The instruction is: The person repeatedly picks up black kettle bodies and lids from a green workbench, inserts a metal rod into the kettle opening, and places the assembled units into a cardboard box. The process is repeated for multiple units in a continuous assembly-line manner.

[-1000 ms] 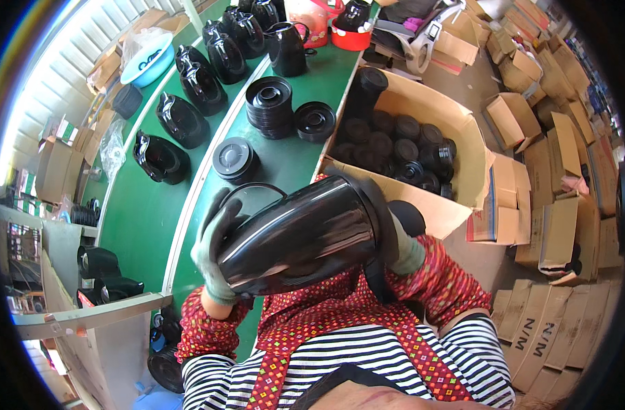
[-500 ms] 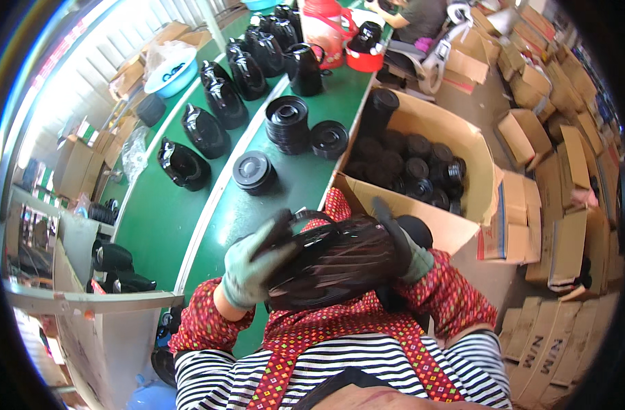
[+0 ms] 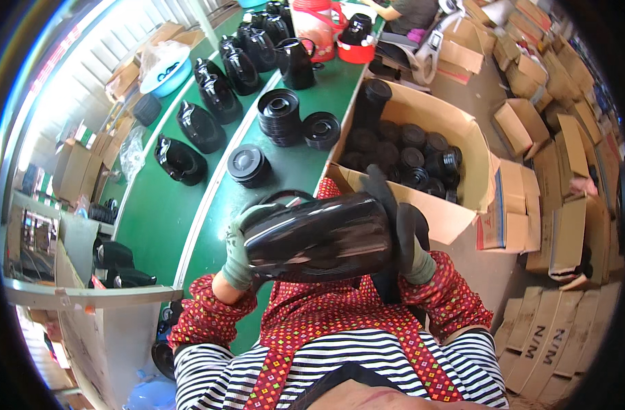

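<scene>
A glossy black jug (image 3: 319, 239) lies sideways across my lap, held between both gloved hands. My left hand (image 3: 240, 249), in a grey-green and black glove, grips its left end; some fingers are hidden behind it. Against the other end presses my right hand (image 3: 406, 236), palm inward, its dark-gloved fingers pointing up and away. A thin dark handle curves along the jug's far side. Just beyond, on the green table (image 3: 189, 219), are a short stack of round black lids (image 3: 248, 164), a taller stack of ribbed black rings (image 3: 279, 116) and a smaller stack (image 3: 321, 130).
Several black jugs (image 3: 201, 126) stand in rows along the table. An open cardboard box (image 3: 463, 116) of black cylindrical parts adjoins its right edge. Farther off are a red tub (image 3: 357, 51), a red-and-white container (image 3: 314, 31), a blue basin (image 3: 167, 75) and another person (image 3: 411, 15).
The jug has turned between my hands and now shows a smooth, shiny side. My left hand has shifted to its left end, and the right fingers are raised higher.
</scene>
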The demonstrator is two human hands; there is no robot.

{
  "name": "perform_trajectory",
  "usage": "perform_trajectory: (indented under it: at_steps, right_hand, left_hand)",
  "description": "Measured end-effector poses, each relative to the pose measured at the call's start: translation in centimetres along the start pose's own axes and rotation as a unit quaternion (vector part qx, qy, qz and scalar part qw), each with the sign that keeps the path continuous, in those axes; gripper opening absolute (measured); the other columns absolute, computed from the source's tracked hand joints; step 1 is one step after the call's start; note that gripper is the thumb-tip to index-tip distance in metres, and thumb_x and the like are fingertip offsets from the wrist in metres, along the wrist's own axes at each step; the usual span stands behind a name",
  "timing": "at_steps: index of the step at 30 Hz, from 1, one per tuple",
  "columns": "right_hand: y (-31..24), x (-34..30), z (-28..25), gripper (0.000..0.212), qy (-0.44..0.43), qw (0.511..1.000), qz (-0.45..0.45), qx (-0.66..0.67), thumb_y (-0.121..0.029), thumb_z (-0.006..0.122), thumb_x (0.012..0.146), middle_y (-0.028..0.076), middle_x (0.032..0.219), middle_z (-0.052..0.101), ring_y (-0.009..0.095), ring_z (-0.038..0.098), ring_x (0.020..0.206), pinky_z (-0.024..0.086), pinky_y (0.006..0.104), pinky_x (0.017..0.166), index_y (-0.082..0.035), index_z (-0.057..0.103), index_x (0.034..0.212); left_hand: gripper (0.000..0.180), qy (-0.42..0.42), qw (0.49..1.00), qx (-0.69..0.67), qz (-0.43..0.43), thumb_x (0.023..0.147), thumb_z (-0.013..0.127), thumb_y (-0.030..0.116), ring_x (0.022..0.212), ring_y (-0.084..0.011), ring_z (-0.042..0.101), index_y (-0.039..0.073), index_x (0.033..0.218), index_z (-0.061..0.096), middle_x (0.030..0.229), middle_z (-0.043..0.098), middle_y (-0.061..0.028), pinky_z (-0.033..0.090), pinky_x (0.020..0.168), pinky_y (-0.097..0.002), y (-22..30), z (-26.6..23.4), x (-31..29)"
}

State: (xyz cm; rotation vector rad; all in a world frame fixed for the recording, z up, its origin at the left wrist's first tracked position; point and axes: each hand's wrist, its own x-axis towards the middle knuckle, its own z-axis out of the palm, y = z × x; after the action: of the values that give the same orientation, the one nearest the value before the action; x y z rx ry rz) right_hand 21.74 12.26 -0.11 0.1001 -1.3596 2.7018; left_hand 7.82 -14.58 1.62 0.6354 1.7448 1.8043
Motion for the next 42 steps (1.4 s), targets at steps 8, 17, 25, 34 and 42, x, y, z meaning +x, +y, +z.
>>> perform_trajectory:
  at_steps: [8, 17, 25, 34, 42]
  right_hand:
    - [2.5, -0.6, -1.1, 0.066, 0.054, 0.996, -0.073, 0.015, -0.043, 0.046, 0.114, 0.016, 0.166, 0.042, 0.028, 0.047, 0.149, 0.038, 0.0435, 0.123, -0.004, 0.033, 0.165]
    - [2.2, -0.4, -2.2, 0.075, 0.06, 0.973, -0.082, -0.206, -0.051, 0.058, 0.105, 0.019, 0.163, 0.044, 0.03, 0.048, 0.146, 0.039, 0.0444, 0.122, -0.002, 0.041, 0.159]
    - [-5.8, -1.6, 2.8, 0.104, -0.233, 0.758, -0.277, -0.542, -0.053, 0.091, 0.068, 0.032, 0.169, 0.025, 0.058, 0.029, 0.151, 0.027, 0.0667, 0.122, -0.02, 0.052, 0.158]
    - [-1.5, -0.8, 1.7, 0.068, -0.058, 0.822, -0.406, -0.395, -0.036, 0.08, 0.087, 0.029, 0.161, 0.04, 0.044, 0.046, 0.145, 0.037, 0.0533, 0.12, -0.003, 0.059, 0.143]
    - [6.1, -1.0, -1.6, 0.04, 0.149, 0.971, -0.141, -0.122, -0.015, 0.052, 0.113, 0.015, 0.148, 0.057, 0.025, 0.055, 0.136, 0.041, 0.0379, 0.12, 0.0, 0.052, 0.15]
  left_hand:
    - [0.054, 0.02, 0.994, -0.105, 0.014, 0.089, 0.082, 0.013, 0.122, -0.0317, 0.07, -0.004, 0.137, 0.063, 0.139, 0.068, -0.0201, 0.055, 0.109, -0.0427, -1.0, 1.4, 1.8]
    - [0.052, -0.048, 0.988, 0.106, 0.102, 0.087, 0.08, 0.007, 0.124, -0.0267, 0.068, -0.003, 0.136, 0.066, 0.14, 0.067, -0.0169, 0.055, 0.108, -0.0407, -3.4, -1.0, 2.7]
    - [0.061, -0.169, 0.985, -0.04, -0.018, 0.106, 0.067, 0.026, 0.141, -0.029, 0.057, 0.008, 0.16, 0.044, 0.158, 0.054, -0.0142, 0.045, 0.122, -0.0443, -4.8, 5.2, -1.9]
    - [0.051, -0.142, 0.973, 0.094, 0.159, 0.098, 0.075, 0.017, 0.126, -0.0225, 0.067, 0.002, 0.145, 0.061, 0.141, 0.068, -0.0135, 0.055, 0.108, -0.0383, -3.5, 2.2, 1.3]
    - [0.042, 0.002, 0.954, 0.284, 0.09, 0.086, 0.074, 0.009, 0.109, -0.027, 0.073, 0.002, 0.128, 0.072, 0.123, 0.076, -0.0151, 0.057, 0.101, -0.0406, -4.7, -4.7, 1.2]
